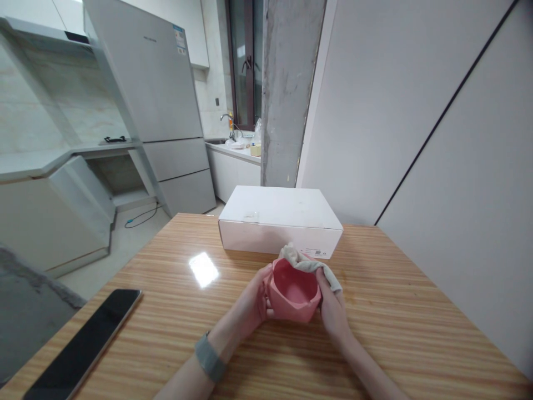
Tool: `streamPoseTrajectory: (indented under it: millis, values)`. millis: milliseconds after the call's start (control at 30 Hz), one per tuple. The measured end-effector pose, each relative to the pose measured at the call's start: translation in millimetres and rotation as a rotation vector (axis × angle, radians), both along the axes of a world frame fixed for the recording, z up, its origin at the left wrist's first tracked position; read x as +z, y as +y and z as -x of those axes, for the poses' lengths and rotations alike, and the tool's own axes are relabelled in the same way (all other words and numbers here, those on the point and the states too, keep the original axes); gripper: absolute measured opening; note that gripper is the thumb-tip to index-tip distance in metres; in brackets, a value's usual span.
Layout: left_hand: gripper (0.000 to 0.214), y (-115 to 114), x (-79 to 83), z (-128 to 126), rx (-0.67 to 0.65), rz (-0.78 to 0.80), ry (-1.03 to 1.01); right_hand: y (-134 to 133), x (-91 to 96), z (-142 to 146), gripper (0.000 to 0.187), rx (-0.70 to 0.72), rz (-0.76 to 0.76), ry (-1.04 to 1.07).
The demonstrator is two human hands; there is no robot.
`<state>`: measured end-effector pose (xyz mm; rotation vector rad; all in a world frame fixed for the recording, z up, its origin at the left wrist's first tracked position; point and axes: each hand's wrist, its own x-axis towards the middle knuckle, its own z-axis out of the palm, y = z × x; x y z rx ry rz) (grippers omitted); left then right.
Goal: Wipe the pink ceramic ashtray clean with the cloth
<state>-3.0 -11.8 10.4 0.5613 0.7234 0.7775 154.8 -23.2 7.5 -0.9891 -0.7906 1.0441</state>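
a tall pale-grey fridge (145, 72) stands to my left, with a sink (216, 141) and a dark-framed window (240, 50) past it. a rough concrete pillar (291, 89) stands beside a smooth white wall (416, 89) on my right. light glares off the wood-grained counter (395, 316), and a thin cable (144, 215) lies on the pale floor (135, 241).

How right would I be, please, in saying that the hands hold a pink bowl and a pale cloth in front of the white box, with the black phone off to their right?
Only the side is wrong: the black phone lies on the table to the left of the hands, as the head view shows. The pink bowl, pale cloth and white box are as you say.
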Motion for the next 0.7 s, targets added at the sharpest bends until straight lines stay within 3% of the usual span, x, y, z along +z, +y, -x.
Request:
streamPoseTrajectory:
  millis: [100, 233, 533, 700]
  values:
    - [0.047, 0, -6.6, 0, -0.032, -0.024, -0.01, 2, 3.3, -3, 0.043, 0.01, 0.025, 0.031]
    - [0.044, 2, -11.8, -2, 0.028, -0.038, -0.002, 4, 6.0, -1, 0.046, -0.006, 0.037, 0.048]
    - [0.041, -1, 0.2, -6, 0.258, -0.144, -0.178, 0, -6.3, 13, 0.049, 0.031, -0.06, -0.02]
    - [0.046, -1, 5.0, -4, 0.121, -0.012, -0.141, -1, -1.2, 8, 0.043, -0.007, -0.047, -0.01]
